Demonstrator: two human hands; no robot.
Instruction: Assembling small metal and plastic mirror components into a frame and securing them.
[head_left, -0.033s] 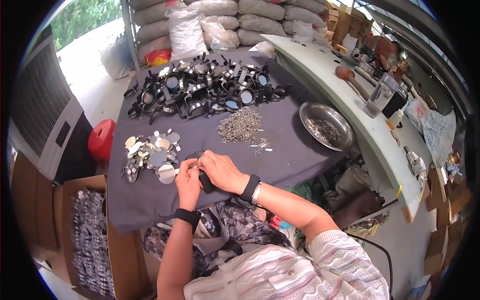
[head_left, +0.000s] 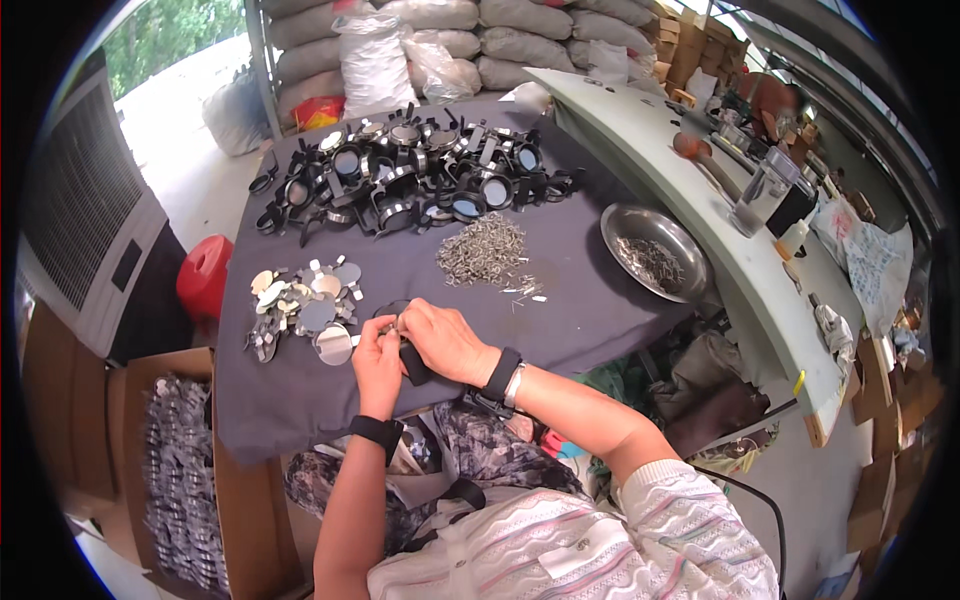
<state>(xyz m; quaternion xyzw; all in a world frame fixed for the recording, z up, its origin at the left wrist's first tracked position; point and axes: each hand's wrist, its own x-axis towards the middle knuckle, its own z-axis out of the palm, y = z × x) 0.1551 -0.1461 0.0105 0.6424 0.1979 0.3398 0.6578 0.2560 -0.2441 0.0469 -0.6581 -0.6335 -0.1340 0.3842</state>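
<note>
Both of my hands meet over the near middle of the dark cloth-covered table (head_left: 560, 345). My left hand (head_left: 377, 368) pinches a black strapped piece (head_left: 412, 364), which resembles the watches in the pile; the fingers hide most of it. From the right, my right hand (head_left: 440, 342) closes on the same piece with its fingertips beside the left ones. The exact spot they grip is too small to make out. Just left of my hands lies a heap of round metal discs with tabs (head_left: 318, 315). Beyond them is a mound of small metal fittings (head_left: 482, 250).
Black-strapped watches (head_left: 395, 175) pile along the table's far side. A steel bowl (head_left: 655, 216) with small metal parts stands at right, beside a long pale bench (head_left: 640, 135). A cardboard box of wrapped metal pieces (head_left: 205, 400) and a red bucket (head_left: 204, 275) flank the left. A person works at far right.
</note>
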